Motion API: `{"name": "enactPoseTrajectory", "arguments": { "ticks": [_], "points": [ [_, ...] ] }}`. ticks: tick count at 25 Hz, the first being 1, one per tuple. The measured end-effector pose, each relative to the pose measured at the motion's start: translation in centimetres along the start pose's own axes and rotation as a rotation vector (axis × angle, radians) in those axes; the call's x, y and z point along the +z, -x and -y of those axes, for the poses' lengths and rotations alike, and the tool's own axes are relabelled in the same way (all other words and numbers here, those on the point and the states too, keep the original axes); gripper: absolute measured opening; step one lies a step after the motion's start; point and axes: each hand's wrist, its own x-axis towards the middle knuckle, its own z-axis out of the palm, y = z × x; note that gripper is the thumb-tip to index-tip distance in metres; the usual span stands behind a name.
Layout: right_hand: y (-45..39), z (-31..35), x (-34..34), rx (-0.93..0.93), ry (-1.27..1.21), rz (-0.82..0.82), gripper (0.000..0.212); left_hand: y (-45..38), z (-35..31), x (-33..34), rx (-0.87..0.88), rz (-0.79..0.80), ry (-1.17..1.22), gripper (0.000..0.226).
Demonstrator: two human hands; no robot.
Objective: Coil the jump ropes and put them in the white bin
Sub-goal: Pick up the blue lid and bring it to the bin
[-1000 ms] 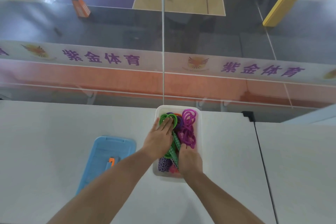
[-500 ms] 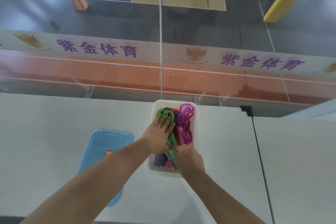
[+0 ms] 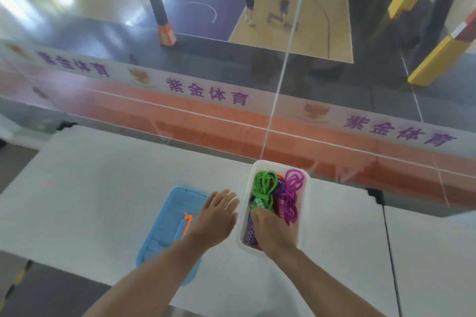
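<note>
Left hand [image 3: 215, 216] withdrawn, white bin [image 3: 304, 210], three ropes [image 3: 278, 195]

The white bin [image 3: 307, 203] appears to be smooth, slightly translucent plastic. The coiled green rope [image 3: 262, 188] and magenta rope [image 3: 292, 188] look like glossy plastic cord. The blue lid [image 3: 164, 224] is smooth moulded plastic with a low sheen. The table [image 3: 103, 188] surface is matt white. The glass panel [image 3: 180, 72] is glossy and reflective.
</note>
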Motion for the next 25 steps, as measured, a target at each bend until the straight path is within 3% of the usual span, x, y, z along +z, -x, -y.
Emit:
{"name": "enactPoseTrajectory", "arguments": {
  "ticks": [5,10,14,17,22,25],
  "points": [
    [-1.6,7.4,7.1,-0.084,-0.203,0.233,0.025,9.4,7.8,1.4,-0.525,0.026,0.048,0.035],
    [-5.7,10.9,14.8,0.115,-0.240,0.330,0.019,17.3,13.1,6.1,-0.942,0.087,0.225,0.040],
    [-8.3,12.1,21.0,0.253,-0.247,0.404,0.033,18.7,13.8,8.7,-1.017,0.042,0.366,0.051],
    [-7.3,13.6,22.0,0.327,-0.200,0.387,0.030,19.4,13.2,9.3,-1.060,0.012,0.412,0.051],
    [-5.5,16.7,17.1,0.230,-0.238,0.486,0.029,19.5,12.8,5.8,-1.146,-0.058,0.659,0.042],
    [-5.6,17.8,11.1,0.160,-0.237,0.354,0.016,17.2,12.0,1.8,-1.096,-0.137,0.663,0.036]
  ]
}}
